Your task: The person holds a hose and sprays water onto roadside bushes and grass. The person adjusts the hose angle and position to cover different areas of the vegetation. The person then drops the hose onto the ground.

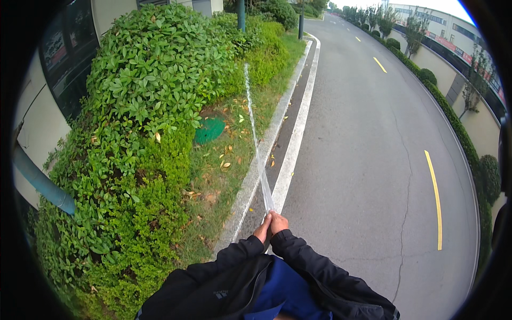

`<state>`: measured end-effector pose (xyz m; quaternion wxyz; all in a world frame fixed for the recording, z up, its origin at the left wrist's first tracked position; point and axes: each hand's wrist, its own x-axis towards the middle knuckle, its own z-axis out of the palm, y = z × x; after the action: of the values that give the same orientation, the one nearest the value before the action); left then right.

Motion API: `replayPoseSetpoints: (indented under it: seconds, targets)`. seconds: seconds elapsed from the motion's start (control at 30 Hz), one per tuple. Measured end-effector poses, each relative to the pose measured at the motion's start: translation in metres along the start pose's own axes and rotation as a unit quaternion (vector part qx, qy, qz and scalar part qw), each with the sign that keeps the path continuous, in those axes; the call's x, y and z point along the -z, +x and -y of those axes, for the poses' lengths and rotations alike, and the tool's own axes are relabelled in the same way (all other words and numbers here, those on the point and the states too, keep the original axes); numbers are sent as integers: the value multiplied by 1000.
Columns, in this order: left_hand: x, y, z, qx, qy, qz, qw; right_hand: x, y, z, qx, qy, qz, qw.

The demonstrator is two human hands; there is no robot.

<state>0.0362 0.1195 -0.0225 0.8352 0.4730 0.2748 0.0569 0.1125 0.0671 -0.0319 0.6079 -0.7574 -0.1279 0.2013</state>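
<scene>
My left hand (263, 229) and my right hand (279, 222) meet in front of my body, both closed around the end of a dark hose, most of which they and my sleeves hide. From between my fingers a stream of water (256, 144) shoots forward and a little left. It crosses the kerb (250, 176) and reaches over the grass strip (236, 140) towards the low hedge (272, 52). A green round cover (209, 130) lies in the grass to the left of the stream.
Dense leafy bushes (156, 72) fill the left side, against a building wall. A teal pipe (44, 180) leans in at the far left, and posts stand ahead. The asphalt road (352, 140) with yellow dashes runs along my right. Dry leaves lie on the grass and gutter.
</scene>
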Motion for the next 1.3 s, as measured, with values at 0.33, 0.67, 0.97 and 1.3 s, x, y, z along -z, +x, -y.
replayPoseSetpoints:
  seconds: [0.33,0.67,0.97,1.3]
  targets:
    - [20,19,27,-2,11,29,1000,-4,10,-18,-78,63,40,994]
    - [-1,-7,-6,3,25,-14,1000,-5,3,2,-160,169,36,972]
    - [62,50,88,107,37,-75,991,-5,6,12,-101,-31,138,985]
    - [54,42,69,74,-51,-37,995,-12,13,-17,92,-217,146,961]
